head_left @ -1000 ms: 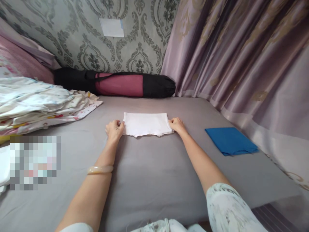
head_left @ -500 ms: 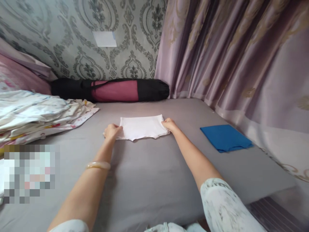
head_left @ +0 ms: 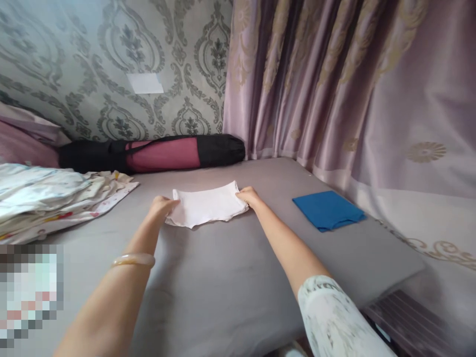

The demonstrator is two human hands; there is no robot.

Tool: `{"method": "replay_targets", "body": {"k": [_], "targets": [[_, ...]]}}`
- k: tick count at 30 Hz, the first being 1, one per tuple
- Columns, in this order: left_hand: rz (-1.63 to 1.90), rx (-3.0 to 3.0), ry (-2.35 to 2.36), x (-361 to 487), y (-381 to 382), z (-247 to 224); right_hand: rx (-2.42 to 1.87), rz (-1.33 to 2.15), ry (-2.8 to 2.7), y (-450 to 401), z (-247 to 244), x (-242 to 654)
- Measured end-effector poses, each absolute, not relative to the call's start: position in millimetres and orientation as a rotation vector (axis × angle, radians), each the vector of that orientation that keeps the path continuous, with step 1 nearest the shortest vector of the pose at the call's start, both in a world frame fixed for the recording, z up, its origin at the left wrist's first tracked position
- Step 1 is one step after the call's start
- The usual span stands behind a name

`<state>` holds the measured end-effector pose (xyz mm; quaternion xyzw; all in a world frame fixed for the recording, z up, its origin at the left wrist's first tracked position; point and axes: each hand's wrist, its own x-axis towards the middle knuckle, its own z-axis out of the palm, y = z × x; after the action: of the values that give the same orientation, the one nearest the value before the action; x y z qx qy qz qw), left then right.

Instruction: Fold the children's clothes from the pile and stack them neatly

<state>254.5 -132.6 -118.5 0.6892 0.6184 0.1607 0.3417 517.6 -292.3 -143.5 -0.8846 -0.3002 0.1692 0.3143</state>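
Observation:
A folded white garment, its exact kind unclear, spans the gap between my two hands over the grey bed sheet. My left hand pinches its left side, with the thumb on top. At the opposite side, my right hand grips the edge between thumb and fingers. The cloth's top edge sags a little in the middle, and its lower edge is uneven. To the right of my right hand lies a folded blue cloth, flat on the bed.
A black and maroon long bag lies along the wall. Several pale printed cloths are piled at the left. Mauve curtains hang at the back right. A dark striped surface shows beyond the bed's edge, lower right.
The white garment's top edge has gone from nearly straight to sagging, its corners lifted by both hands. The whole view has shifted, so the surroundings appear further left.

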Motion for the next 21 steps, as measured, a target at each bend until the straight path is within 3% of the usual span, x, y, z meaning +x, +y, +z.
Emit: {"method": "replay_targets", "body": {"k": [9, 19, 21], "targets": [[0.587, 1.614, 1.301, 307, -176, -72, -2.413, 0.429, -0.839, -331, -123, 553], [0.449, 1.401, 0.908, 383, -252, -80, -2.828, 0.093, -0.679, -422, -50, 619], [0.429, 1.387, 0.817, 399, -272, -82, -2.874, 0.18, -0.561, -436, -37, 630]]}}
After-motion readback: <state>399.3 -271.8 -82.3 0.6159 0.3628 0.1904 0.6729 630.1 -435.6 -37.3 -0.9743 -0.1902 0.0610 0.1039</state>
